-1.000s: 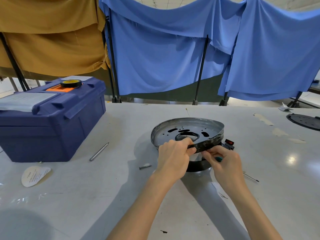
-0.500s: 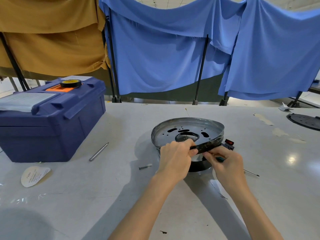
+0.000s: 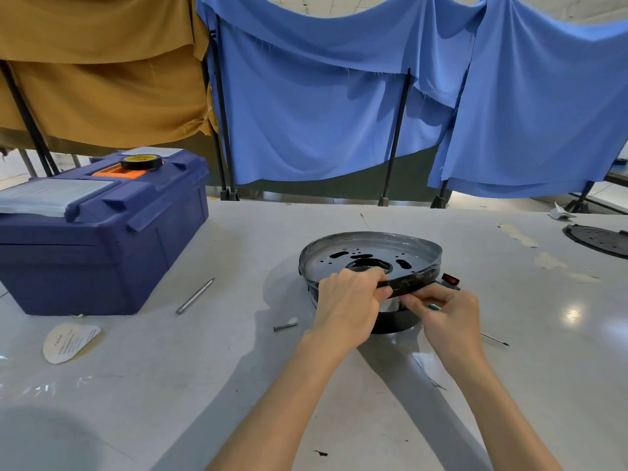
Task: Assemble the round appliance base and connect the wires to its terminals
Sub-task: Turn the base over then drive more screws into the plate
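Two hands work at the near edge of the round appliance base (image 3: 370,254), which stands near the middle of the white table (image 3: 170,385).

Left hand (image 3: 350,305): the fingers curl over the near rim into the dished metal plate and the thumb lies on the dark outer band. The hand grips the rim.

Right hand (image 3: 450,314): the fingers are curled and pinch the lower edge of the same band, just beside the left thumb. A teal piece (image 3: 434,306) shows between these fingers; whether it is held cannot be told. A thin metal shaft (image 3: 494,339) emerges from beneath this hand.

A red rocker switch (image 3: 450,278) sits at the base's right side.

To the left lie a screw (image 3: 284,326), a metal rod (image 3: 195,295), a paper label (image 3: 69,341) and a blue toolbox (image 3: 102,253) with a roll of tape (image 3: 141,162) on its lid. A black round plate (image 3: 601,239) lies at the far right.
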Demonstrator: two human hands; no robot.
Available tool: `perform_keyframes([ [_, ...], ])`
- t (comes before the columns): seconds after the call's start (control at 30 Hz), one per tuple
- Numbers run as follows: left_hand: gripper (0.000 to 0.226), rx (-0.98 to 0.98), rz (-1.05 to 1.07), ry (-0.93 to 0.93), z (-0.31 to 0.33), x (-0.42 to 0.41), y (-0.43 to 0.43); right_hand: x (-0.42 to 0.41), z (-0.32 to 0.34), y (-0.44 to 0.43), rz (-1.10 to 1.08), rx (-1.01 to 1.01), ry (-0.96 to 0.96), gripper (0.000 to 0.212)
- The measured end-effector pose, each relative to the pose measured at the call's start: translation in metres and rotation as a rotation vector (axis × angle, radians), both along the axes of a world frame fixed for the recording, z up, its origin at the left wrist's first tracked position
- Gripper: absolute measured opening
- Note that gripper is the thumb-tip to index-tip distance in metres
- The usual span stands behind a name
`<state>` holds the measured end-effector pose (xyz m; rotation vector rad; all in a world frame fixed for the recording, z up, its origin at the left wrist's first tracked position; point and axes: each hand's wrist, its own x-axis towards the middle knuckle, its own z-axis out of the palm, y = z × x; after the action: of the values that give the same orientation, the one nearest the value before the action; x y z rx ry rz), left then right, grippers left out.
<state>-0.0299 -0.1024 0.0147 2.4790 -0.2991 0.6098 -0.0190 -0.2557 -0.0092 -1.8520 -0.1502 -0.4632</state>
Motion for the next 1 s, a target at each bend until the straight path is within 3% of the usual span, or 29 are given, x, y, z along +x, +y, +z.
perform_keyframes([
  [0.53, 0.019, 0.084, 0.011, 0.031, -0.012, -0.001, -0.003, -0.005, -0.016, 0.004, -0.106, -0.118, -0.018, 0.026],
  [0.83, 0.021, 0.117, -0.022, 0.007, -0.016, -0.003, -0.003, -0.01, -0.023, 0.004, -0.42, 0.038, -0.044, 0.021],
  [1.0, 0.021, 0.138, -0.02, -0.004, -0.017, -0.001, -0.002, -0.004, -0.017, -0.012, -0.424, 0.093, 0.133, 0.006],
])
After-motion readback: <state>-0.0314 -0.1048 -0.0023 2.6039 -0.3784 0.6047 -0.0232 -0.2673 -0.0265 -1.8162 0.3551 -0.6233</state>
